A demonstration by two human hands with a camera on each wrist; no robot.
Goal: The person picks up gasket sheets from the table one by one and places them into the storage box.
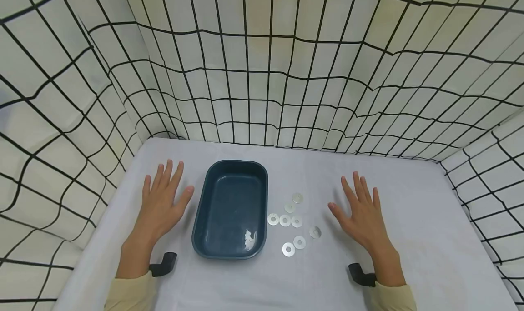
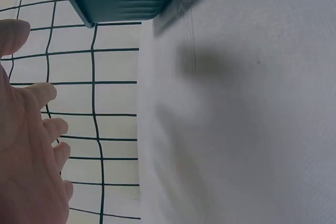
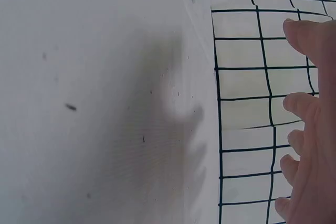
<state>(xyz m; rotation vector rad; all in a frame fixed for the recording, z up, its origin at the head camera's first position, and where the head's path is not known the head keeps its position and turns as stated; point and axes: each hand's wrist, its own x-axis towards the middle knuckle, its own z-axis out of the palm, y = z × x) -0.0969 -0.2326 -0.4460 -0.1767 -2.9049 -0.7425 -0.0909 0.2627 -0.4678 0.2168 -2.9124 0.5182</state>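
Left hand (image 1: 161, 211): released, fingers extended, nothing held; it hovers over the table on the left of the tray (image 1: 227, 206), thumb nearest the rim but apart from it.
Right hand (image 1: 362, 218): released too, fingers extended above the white table (image 1: 311, 279), to the right of the washers (image 1: 288, 220).
Washers: eight by my count, lying on the tabletop between the tray and the right hand; the leftmost is just beside the tray's wall.
Tray: dark blue, upright, with those washers outside it.
Better-placed hand: the right, I'd judge, for handling washers; the left suits steadying the tray's near side.
Thin edges: a straight-down pinch would probably slip; catching a rim with a fingernail and tipping it up should serve better.
Row of three: they sit close, so working from an outer one should avoid shoving its neighbours.
Pace: singly, I'd say, keeping the wrist high.
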